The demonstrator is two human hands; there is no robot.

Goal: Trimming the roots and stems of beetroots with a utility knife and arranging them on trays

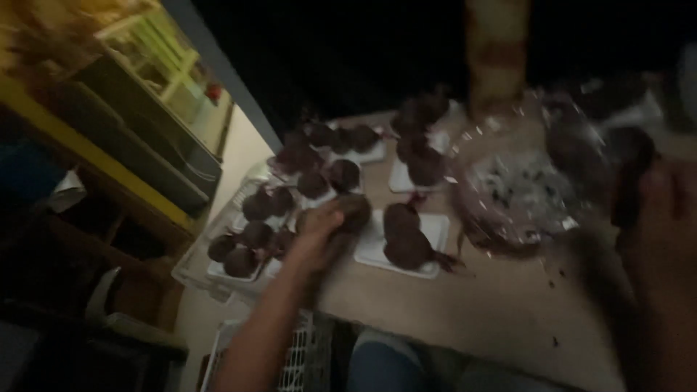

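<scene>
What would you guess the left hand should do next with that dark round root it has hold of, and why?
Probably lift the beetroot clear, toward the clear plastic bag that the right hand holds up. The left hand is closed on it beside a white tray that already holds two; the blur hides more.

Dark maroon beets (406, 236); white trays (438, 231); tan table (494, 305); yellow shelf edge (87, 149).

Left hand (319, 229) reaching forward, fingers curled closed; right hand (664, 218) raised, blurred.
</scene>
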